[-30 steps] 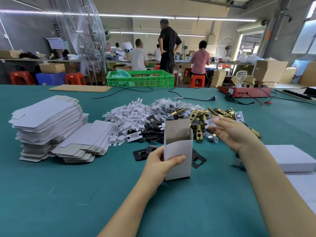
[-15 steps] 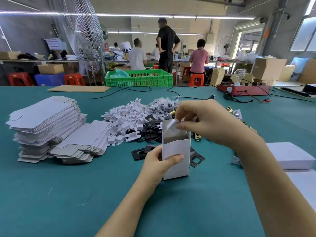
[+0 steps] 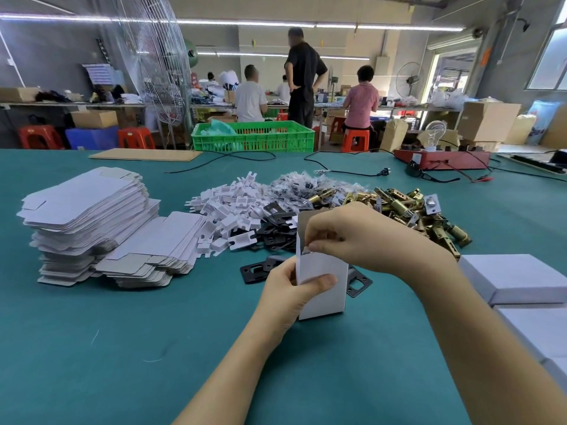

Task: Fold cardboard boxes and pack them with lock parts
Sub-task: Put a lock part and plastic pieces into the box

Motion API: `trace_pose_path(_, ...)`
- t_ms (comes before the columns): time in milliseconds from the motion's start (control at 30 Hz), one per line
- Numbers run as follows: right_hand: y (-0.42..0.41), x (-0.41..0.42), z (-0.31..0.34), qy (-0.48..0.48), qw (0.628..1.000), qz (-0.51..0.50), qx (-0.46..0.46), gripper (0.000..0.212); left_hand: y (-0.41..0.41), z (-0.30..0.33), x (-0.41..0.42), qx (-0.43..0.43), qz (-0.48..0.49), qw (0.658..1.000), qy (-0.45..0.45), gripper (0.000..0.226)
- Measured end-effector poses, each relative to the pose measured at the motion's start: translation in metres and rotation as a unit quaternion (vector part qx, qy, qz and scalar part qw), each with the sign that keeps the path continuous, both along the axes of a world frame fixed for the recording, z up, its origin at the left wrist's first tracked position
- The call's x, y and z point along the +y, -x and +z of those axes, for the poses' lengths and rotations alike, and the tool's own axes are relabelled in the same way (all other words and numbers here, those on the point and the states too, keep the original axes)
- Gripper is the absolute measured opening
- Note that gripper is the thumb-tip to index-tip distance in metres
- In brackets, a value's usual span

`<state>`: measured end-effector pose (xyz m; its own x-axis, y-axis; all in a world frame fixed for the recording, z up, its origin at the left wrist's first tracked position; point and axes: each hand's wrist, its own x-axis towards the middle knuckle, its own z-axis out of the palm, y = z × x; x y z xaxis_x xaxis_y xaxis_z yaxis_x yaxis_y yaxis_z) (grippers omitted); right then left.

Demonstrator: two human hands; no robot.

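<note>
Box (image 3: 322, 289) stands upright on the desk (image 3: 122, 348), dead centre, open end up, rear flap raised behind the mouth. Left hand (image 3: 288, 297) grips it from 9 o'clock: thumb across the front panel, remaining fingers hidden behind, so their spread can't be read. Purpose looks like bracing the box so it doesn't tip or collapse while being loaded.

Right hand (image 3: 359, 234) sits over the mouth at 12 o'clock of the box, fingers (image 3: 319, 240) pinched together on a small pale piece at the opening. Can't tell what the piece is. My read: a part is being fed in from above, which is why the box is kept vertical.

Supplies fan out within reach:
- flat box blanks (image 3: 82, 222) stacked at 9–10 o'clock, a second lower stack leaning against it
- white plastic pieces (image 3: 227, 207) at 11 o'clock
- black plates (image 3: 276, 228) just behind the box, two more lying flat beside its base
- bagged small parts (image 3: 303, 185) at 12 o'clock
- brass latches (image 3: 414, 213) at 1–2 o'clock
- closed white boxes (image 3: 518, 277) at 3 o'clock, probably finished ones parked on the exit side

Packing of this box looks early; top flap not closed yet. Risk: box is light, could topple if the left grip slackens.
</note>
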<state>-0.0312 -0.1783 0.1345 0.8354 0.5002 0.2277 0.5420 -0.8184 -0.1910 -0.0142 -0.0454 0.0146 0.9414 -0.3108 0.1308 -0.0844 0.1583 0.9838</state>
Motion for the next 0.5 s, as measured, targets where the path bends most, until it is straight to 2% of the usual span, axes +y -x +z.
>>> trace_pose_path(133, 0.000, 0.000, 0.000, 0.008, 1.000, 0.004, 0.002, 0.015, 0.001, 0.000, 0.001, 0.003, 0.000, 1.000, 0.010, 0.023)
trace_pose_path(233, 0.000, -0.007, 0.005, -0.024, 0.999, -0.014, -0.022, 0.016, 0.000, 0.000, 0.000, 0.005, -0.003, 1.000, 0.015, 0.027)
trace_pose_path(400, -0.002, -0.033, 0.012, -0.112, 0.988, -0.096, -0.055, 0.013, 0.000, -0.001, 0.001, 0.004, -0.002, 1.000, 0.024, 0.028)
trace_pose_path(500, -0.011, -0.055, 0.006, -0.142, 0.976, -0.166, -0.005, 0.009, 0.000, -0.001, 0.001, 0.005, -0.001, 0.999, 0.032, 0.027)
